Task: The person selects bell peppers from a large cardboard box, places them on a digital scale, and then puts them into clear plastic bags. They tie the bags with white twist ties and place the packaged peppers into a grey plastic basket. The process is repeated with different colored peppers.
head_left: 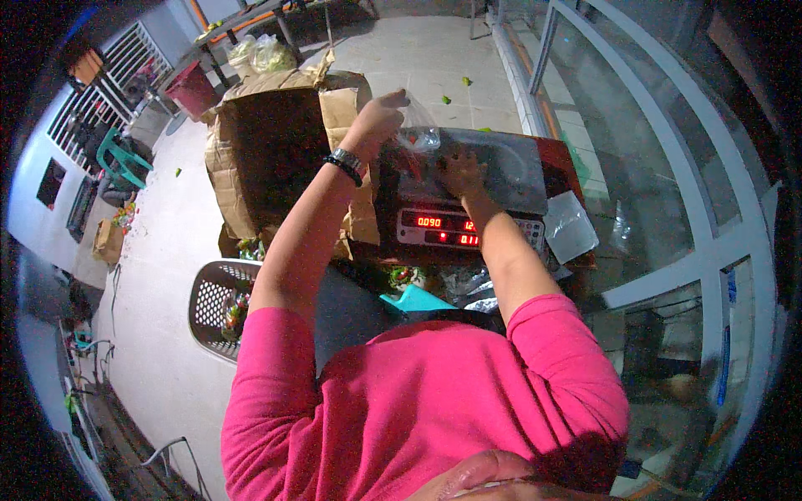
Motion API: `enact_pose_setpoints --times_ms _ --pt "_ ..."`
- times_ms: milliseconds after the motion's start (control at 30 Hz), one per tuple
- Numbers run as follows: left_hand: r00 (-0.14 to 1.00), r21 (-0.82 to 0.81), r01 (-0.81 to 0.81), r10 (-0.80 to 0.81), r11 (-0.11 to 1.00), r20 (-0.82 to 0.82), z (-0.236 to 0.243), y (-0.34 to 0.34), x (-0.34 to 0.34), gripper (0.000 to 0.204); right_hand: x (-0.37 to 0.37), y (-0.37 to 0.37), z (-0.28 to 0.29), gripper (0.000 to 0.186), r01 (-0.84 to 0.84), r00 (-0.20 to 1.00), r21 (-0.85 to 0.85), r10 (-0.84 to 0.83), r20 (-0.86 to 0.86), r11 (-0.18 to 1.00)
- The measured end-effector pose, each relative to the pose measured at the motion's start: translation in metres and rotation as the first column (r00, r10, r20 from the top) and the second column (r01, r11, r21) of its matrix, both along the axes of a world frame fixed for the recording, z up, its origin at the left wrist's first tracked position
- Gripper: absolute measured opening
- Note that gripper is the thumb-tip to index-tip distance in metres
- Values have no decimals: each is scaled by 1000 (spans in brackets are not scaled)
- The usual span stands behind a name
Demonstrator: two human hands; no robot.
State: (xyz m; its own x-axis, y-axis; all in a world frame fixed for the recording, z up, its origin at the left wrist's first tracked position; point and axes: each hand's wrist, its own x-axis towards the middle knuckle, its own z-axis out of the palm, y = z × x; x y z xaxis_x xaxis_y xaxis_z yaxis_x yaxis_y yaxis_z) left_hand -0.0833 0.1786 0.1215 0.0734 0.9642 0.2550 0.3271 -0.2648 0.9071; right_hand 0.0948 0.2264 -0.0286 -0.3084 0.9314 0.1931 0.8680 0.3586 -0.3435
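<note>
A clear plastic bag with red contents (418, 138) is held over the flat grey pan of a digital weighing scale with a red lit display (451, 227) — the weighing step appears to be in hand. The left hand (380, 115) is closed on the bag's upper edge, lifting it above the scale. The right hand (462, 171) is laid on the pan just beside the bag; whether it grips anything cannot be told. A torn brown cardboard box (267, 142) stands left of the scale, a white perforated plastic basket (213, 305) below it. Next, the bag would probably need releasing onto the pan — both hands clear — for a true reading.
</note>
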Motion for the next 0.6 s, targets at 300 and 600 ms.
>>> enact_pose_setpoints --times_ms 300,600 --pt "997 -150 31 -42 988 -69 16 13 42 37 58 52 50 37 -356 -239 -132 -227 -944 925" --pt "866 -237 388 -264 891 426 14 28 42 39 0 4 113 21 -191 -132 311 289 -948 931"
